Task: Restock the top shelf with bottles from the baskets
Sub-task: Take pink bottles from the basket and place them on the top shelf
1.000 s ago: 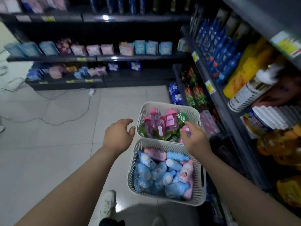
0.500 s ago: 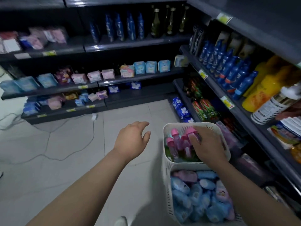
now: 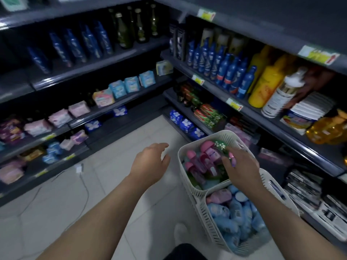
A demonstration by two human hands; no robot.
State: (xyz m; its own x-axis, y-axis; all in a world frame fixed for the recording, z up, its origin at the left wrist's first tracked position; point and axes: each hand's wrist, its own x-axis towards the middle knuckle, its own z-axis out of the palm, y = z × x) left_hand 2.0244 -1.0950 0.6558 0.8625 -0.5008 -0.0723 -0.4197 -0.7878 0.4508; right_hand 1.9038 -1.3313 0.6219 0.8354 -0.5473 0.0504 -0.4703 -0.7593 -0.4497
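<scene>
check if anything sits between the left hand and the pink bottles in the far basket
Only the rim of the far basket: the left hand hovers open outside it, and the pink bottles lie uncovered inside. The right hand grips a pink-capped bottle on its right side.

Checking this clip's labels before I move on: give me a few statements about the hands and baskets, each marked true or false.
1. The right hand is in the far basket, fingers curled round a pink-capped bottle. True.
2. The left hand grips a blue bottle. False: it is open over the floor, holding nothing.
3. The near basket holds mostly blue bottles. True.
4. The yellow bottles stand on the left shelving. False: they stand on the right shelving, beside dark blue bottles.
</scene>
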